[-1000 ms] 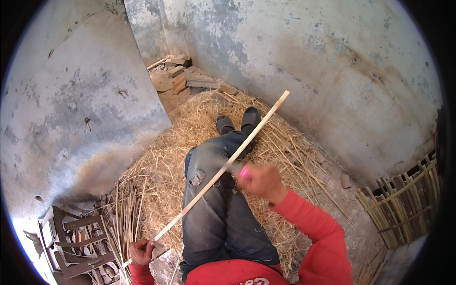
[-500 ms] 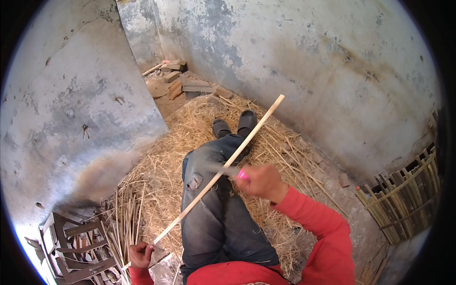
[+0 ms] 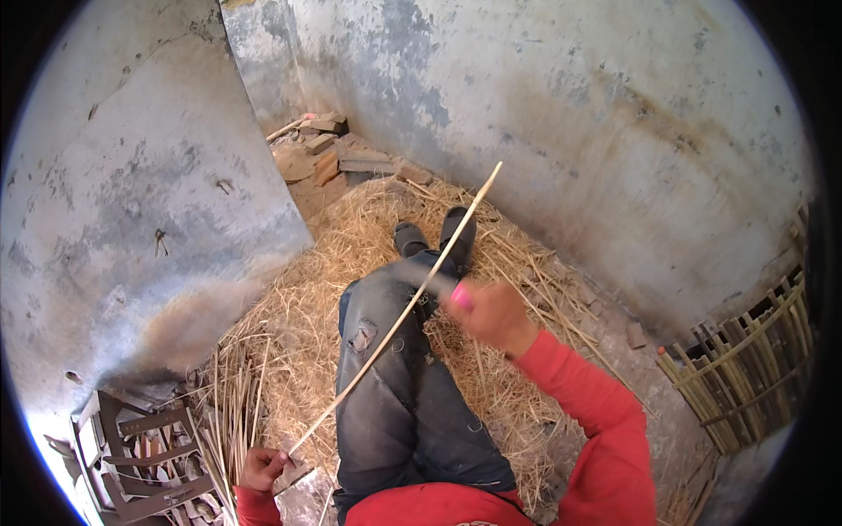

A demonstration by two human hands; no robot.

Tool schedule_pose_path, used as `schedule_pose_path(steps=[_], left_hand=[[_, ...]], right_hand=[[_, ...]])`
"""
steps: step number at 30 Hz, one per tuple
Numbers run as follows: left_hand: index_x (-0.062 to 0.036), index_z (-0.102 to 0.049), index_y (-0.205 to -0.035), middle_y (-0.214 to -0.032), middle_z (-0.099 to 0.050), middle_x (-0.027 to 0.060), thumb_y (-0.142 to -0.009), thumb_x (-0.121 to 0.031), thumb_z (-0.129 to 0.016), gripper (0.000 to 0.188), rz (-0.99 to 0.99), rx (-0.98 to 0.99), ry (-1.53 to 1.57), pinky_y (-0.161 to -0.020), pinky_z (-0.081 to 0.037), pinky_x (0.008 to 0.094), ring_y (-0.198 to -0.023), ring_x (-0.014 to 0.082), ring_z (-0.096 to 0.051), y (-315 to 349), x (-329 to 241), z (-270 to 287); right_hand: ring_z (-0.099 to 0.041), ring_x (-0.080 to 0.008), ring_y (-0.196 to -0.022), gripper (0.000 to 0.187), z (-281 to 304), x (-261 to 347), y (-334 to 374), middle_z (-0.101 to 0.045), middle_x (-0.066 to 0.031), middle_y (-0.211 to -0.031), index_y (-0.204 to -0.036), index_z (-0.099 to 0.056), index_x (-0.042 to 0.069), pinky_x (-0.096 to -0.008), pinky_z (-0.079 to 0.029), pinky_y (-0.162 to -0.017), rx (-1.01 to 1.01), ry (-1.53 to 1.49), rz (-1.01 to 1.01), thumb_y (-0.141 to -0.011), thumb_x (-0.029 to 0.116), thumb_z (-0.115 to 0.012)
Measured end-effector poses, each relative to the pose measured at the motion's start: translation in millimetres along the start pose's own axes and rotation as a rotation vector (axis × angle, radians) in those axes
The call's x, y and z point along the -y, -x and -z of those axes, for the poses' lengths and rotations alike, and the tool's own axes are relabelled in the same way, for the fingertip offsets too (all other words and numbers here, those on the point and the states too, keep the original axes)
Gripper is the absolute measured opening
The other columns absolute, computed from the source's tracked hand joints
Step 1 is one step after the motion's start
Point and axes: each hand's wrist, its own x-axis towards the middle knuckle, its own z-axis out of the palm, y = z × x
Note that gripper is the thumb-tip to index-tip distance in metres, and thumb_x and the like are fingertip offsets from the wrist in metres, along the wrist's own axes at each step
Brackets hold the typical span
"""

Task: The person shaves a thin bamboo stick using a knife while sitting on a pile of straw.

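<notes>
Your left hand pinches the strip at lower left, long axis slanting toward upper centre; your right hand clenches a pink-handled tool.

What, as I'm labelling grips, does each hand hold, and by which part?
The left hand grips the pale strip near its lower end; the right hand holds a blurred, blade-like tool by its pink handle.

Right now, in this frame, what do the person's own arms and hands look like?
The right sleeve is long, plain red fabric, creased near the elbow and reaching the wrist. The left sleeve is matching red, though only a short piece shows. No marking is visible on either. The left hand and right hand wear no gloves; rings are too small to tell.
</notes>
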Motion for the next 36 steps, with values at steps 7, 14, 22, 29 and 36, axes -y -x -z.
schedule_pose_path(steps=[7,14,22,29,36], left_hand=[[0.0026,-0.079,-0.078,-0.05,-0.052,-0.0016,-0.099,-0.033,-0.069,0.043,-0.058,-0.017,-0.051,-0.046,-0.029,0.0286,-0.046,0.0068,-0.042,-6.5,-6.1,2.3],[0.0012,-0.079,-0.078,-0.052,-0.055,-0.0017,-0.097,-0.031,-0.072,0.038,-0.077,-0.079,-0.101,-0.048,-0.031,0.028,-0.049,0.006,-0.045,-4.1,0.9,0.9],[0.0017,-0.079,-0.08,-0.056,-0.056,-0.0024,-0.096,-0.021,-0.076,0.028,-0.077,-0.111,-0.103,-0.05,-0.032,0.0289,-0.054,0.0058,-0.044,-6.8,-7.9,-2.3],[0.0034,-0.078,-0.079,-0.068,-0.072,0.0066,-0.095,-0.017,-0.076,0.026,-0.075,-0.126,-0.129,-0.063,-0.047,0.0275,-0.066,0.0107,-0.062,1.1,-9.0,-2.1],[0.0039,-0.077,-0.077,-0.065,-0.07,0.0065,-0.094,-0.015,-0.077,0.025,-0.101,-0.149,-0.118,-0.059,-0.046,0.0283,-0.062,0.0104,-0.06,-10.4,0.8,-6.8]], right_hand=[[-0.064,-0.0387,-0.053,0.046,22.2,-17.7,-21.1,-0.063,-0.0174,-0.059,-0.076,-0.068,0.008,-0.049,-0.049,-0.049,-0.14,-0.004,-0.23,-0.097,0.049,-0.068],[-0.065,-0.0397,-0.055,0.048,11.7,8.3,-6.4,-0.064,-0.0175,-0.06,-0.077,-0.069,0.009,-0.0495,-0.051,-0.05,0.007,0.06,-0.098,-0.098,0.052,-0.064],[-0.063,-0.0416,-0.055,0.048,38.7,-13.6,-28.4,-0.063,-0.0192,-0.061,-0.078,-0.07,0.007,-0.0504,-0.048,-0.049,-0.133,0.024,-0.205,-0.101,0.049,-0.062],[-0.064,-0.039,-0.053,0.047,7.0,22.9,1.8,-0.063,-0.0186,-0.06,-0.077,-0.07,0.009,-0.0496,-0.049,-0.049,0.031,0.053,-0.061,-0.098,0.051,-0.065],[-0.063,-0.0398,-0.052,0.047,53.4,-42.5,-29.8,-0.062,-0.0201,-0.061,-0.077,-0.071,0.006,-0.0506,-0.047,-0.048,-0.208,0.052,-0.319,-0.102,0.046,-0.062]])
